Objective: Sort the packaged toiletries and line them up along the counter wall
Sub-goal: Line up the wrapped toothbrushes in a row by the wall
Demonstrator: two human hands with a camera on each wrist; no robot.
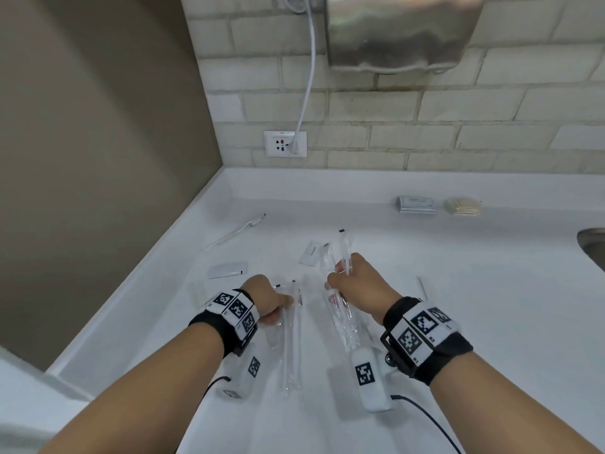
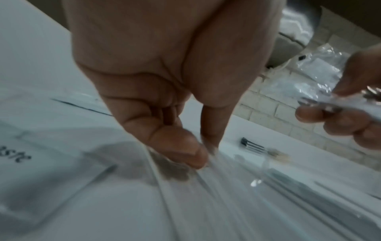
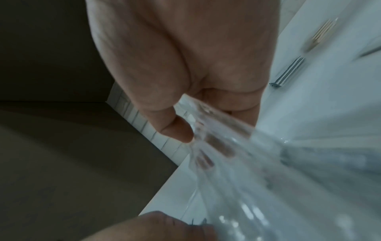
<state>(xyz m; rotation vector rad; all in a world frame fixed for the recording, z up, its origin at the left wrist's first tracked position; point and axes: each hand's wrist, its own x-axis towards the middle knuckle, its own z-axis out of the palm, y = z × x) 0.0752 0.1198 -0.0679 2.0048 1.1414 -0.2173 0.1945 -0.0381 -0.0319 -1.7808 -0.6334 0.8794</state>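
Under a tiled wall [image 1: 458, 103], a white counter [image 1: 458, 290] bears scattered packets [image 1: 228, 269].

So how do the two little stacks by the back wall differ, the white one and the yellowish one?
The white stack is pale, with dark print on top; the yellowish stack is tan, with no print visible. The white stack lies left, nearer the wall socket; the yellowish stack lies nearer the sink. Both are small flat piles against the back edge of the counter, close together.
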